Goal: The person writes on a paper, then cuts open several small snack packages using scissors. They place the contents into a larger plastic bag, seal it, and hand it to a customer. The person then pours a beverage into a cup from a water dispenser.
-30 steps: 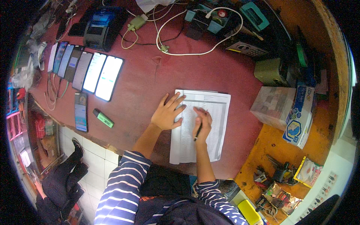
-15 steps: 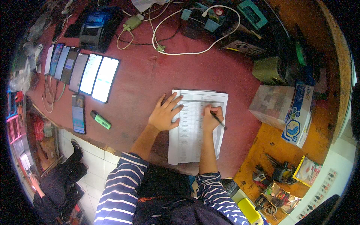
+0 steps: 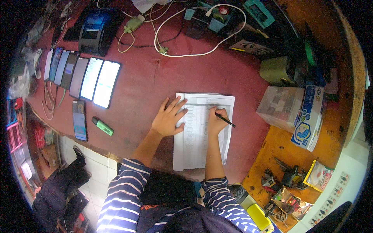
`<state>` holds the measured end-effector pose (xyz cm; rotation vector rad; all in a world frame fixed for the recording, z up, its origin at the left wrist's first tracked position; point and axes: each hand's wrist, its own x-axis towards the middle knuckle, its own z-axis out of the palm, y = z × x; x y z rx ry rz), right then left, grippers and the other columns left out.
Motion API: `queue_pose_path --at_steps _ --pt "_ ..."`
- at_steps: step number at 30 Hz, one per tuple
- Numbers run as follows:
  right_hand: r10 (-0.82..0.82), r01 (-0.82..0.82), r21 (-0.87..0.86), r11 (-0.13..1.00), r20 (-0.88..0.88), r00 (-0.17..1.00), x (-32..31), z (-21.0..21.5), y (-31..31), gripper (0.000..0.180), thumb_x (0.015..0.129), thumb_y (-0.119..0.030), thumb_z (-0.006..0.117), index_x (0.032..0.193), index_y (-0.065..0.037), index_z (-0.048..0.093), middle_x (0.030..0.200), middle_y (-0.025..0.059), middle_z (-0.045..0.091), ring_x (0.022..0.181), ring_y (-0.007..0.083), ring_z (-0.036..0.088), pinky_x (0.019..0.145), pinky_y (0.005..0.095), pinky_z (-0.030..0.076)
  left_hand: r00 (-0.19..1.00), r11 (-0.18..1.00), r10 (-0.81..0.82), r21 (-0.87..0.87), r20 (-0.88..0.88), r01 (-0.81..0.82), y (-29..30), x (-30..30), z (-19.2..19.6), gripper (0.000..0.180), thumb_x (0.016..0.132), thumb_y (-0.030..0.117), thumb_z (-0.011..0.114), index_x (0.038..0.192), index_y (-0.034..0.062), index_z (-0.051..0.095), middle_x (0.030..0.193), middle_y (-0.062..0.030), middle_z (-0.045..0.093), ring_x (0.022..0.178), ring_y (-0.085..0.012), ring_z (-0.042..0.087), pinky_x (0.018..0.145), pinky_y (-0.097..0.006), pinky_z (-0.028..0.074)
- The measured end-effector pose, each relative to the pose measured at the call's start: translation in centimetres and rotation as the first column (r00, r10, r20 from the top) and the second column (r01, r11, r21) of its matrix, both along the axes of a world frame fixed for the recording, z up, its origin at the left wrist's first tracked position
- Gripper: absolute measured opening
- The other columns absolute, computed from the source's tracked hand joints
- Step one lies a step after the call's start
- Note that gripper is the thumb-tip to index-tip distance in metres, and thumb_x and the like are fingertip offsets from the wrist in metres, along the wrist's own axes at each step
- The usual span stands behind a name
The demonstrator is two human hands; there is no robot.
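White printed sheets [image 3: 194,155], covered in rows of small text, lie on the red table top in front of me. My left hand [image 3: 168,118] rests flat on their left edge with its fingers spread. In my right hand [image 3: 216,123] is a slim black pen [image 3: 226,120], pinched between thumb and fingers over the upper right part of the paper. The pen's tip is hidden by my fingers. Left of my left hand lies a green highlighter [image 3: 103,126] with a dark cap, and beyond it a phone [image 3: 80,120] on its own.
A row of several phones, two with bright screens [image 3: 106,83], lies at the left. Behind stand a dark printer-like device [image 3: 93,35] and a white cable [image 3: 202,54]. A clear box [image 3: 280,106] and a blue-white carton [image 3: 309,118] stand right. Another person's dark-clothed legs [image 3: 58,186] show lower left.
My right hand has turned slightly and the pen lies at a flatter slant. My left hand stays on the sheets. The whole view has shifted a little.
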<state>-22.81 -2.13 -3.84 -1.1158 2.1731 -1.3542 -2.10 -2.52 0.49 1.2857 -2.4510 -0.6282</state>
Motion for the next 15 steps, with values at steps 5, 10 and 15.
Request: queue_pose_path --at_steps 5,10,15 --pt "-0.027 0.031 -0.064 0.997 0.068 0.997 0.2 -0.4 0.1 0.03 0.072 -0.008 0.066 0.054 -0.006 0.043 0.044 0.0017 0.045 0.041 0.0075 0.038 0.041 0.0265 0.031 1.0 1.0 -0.004 -0.009 -0.008 0.004 0.0 0.1 -0.1 0.047 0.073 0.034 0.059 0.113 0.0105 0.056 0.14 -0.0074 0.034 0.134 -0.0262 0.024 0.107 -0.054 0.019" --pt "0.002 -0.007 -0.074 0.997 -0.068 0.998 0.6 1.0 -0.2 0.029 0.071 -0.005 0.065 0.054 -0.006 0.042 0.045 0.0014 0.044 0.042 0.0071 0.037 0.041 0.0265 0.03 1.0 1.0 0.005 -0.011 -0.011 -0.005 0.1 0.1 -0.2 0.047 0.072 0.034 0.059 0.112 0.0099 0.056 0.14 -0.0074 0.035 0.133 -0.0264 0.025 0.106 -0.055 0.02" --pt "-0.011 0.015 -0.066 0.998 0.058 0.998 0.4 0.6 0.1 0.03 0.074 0.0 0.062 0.055 -0.007 0.04 0.05 -0.0008 0.045 0.047 0.0054 0.04 0.043 0.0228 0.032 0.999 1.0 0.0 -0.018 -0.038 0.0 0.1 0.1 -0.2 0.047 0.072 0.034 0.06 0.112 0.0099 0.056 0.14 -0.0074 0.035 0.133 -0.0265 0.025 0.106 -0.054 0.02"
